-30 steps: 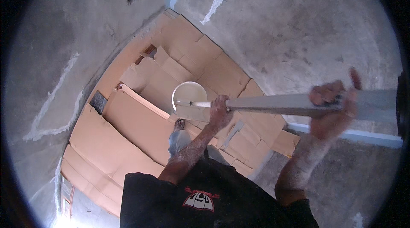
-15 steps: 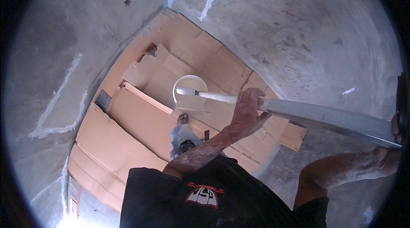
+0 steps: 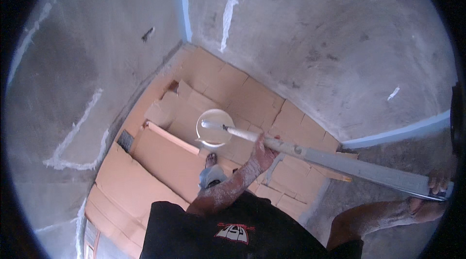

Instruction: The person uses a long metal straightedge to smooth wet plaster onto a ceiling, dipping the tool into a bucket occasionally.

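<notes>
Wears a black shirt (image 3: 194,230) with a red and white emblem (image 3: 232,233), on the near side of the white bucket (image 3: 218,114). Grasps with the left hand (image 3: 264,154), a little to the right of the bucket, the round pale shaft of a long tool (image 3: 349,163). Grasps with the right hand (image 3: 439,184), far to the right of the bucket, the wide grey end of the same tool, with fingers bent over its edge. Holds the narrow tip (image 3: 211,124) over the bucket's opening; cannot tell whether touching its inside. Has a bare foot (image 3: 211,160) just on the near side of the bucket, and cardboard sheets (image 3: 160,162) around the bucket. Faces, beyond the bucket, grey walls (image 3: 301,40) with white streaks, and a light-blue strip (image 3: 186,11) in the corner.
</notes>
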### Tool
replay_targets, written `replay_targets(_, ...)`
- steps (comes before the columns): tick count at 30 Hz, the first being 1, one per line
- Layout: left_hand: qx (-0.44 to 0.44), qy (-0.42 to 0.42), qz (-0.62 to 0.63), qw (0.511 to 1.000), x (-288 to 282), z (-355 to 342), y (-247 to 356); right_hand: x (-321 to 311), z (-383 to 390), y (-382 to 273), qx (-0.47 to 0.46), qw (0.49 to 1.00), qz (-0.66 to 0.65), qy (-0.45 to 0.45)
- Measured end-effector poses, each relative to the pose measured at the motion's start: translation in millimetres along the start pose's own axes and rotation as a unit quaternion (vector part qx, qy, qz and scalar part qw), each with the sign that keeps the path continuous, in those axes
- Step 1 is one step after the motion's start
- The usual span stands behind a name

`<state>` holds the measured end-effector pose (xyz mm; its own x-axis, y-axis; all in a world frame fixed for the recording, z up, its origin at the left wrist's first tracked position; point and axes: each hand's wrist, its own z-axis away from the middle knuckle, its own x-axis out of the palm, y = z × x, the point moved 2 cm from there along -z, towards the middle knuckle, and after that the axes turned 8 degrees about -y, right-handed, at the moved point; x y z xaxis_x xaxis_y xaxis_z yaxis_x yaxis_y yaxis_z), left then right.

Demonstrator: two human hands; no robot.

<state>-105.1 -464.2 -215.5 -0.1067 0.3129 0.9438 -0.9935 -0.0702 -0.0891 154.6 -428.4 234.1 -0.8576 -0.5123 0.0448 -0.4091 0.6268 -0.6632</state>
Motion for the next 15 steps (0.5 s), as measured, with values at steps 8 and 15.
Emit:
replay_targets(8, -0.058, 0.034, -0.013, 0.998, -19.3, 7.3, -74.0, -103.6, 133.3, -54.1, -0.077, 0.947, 0.151, 0.273)
replay_targets(15, -0.012, -0.077, -0.44, 0.894, -56.4, 16.0, -104.6, -158.8, 258.2, -79.2, -0.011, 0.718, 0.38, 0.583)
